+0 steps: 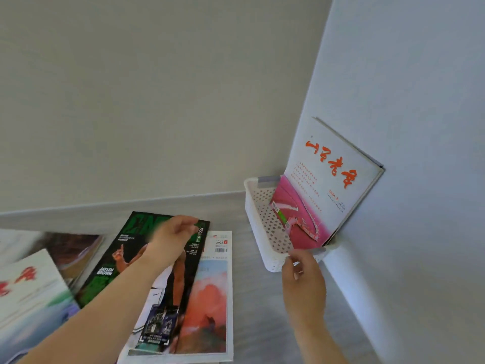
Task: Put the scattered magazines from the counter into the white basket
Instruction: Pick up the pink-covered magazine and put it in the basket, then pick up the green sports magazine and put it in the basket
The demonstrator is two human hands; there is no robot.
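White plastic basket (pixel 265 219), rectangular, walls punched with round holes, sits on the grey matte table (pixel 252 298) in the corner where two plain pale walls meet. Standing in the basket, leaning on the right wall: a glossy white magazine with red brush lettering (pixel 333 174), pink lower cover. Left of the basket, flat on the table: a glossy green sports magazine (pixel 115 261), overlapping a white-bordered magazine with orange-pink cover art (pixel 210 292). Further left of the basket a dark-covered magazine (pixel 73 248) and a white one with red lettering (pixel 29 290), both blurred. Left hand (pixel 170 240) over the green magazine's top edge, motion-blurred, fingers loosely curled, grip empty as far as visible. Right hand (pixel 301 279) at the basket's near rim, fingertips about touching it, grip part open; cannot tell if it pinches the rim
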